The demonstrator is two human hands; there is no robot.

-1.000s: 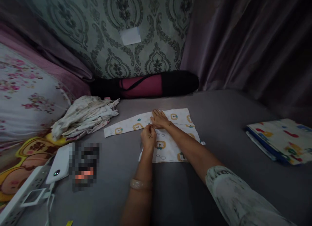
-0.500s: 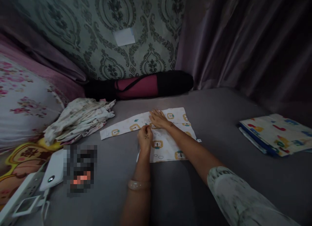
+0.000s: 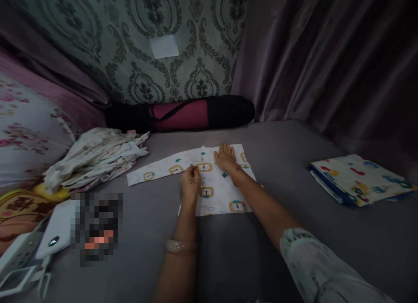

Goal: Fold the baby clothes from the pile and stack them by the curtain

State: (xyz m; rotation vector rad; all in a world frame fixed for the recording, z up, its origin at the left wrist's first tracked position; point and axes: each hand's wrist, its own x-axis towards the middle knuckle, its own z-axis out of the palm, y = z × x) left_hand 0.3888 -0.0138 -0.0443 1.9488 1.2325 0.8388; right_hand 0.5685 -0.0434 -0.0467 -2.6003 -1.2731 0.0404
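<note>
A white long-sleeved shirt with yellow animal prints and small green leaf marks lies flat on the grey bed sheet. One sleeve stretches out to the left, while the right side looks folded in. My left hand, with a pale bangle on its wrist, is closed in a pinch on the shirt near the base of that sleeve. Spread flat, my right hand presses on the upper right part of the shirt, its fingers pointing away from me.
A folded colourful cloth lies at the right. Rumpled clothes are heaped at the left, near a power strip, a white device and a blurred-out patch. A black and magenta long bag lies along the wall.
My right hand has slid rightward across the upper part of the shirt, uncovering a print. My left hand keeps its pinch in nearly the same place. The view has shifted slightly.
</note>
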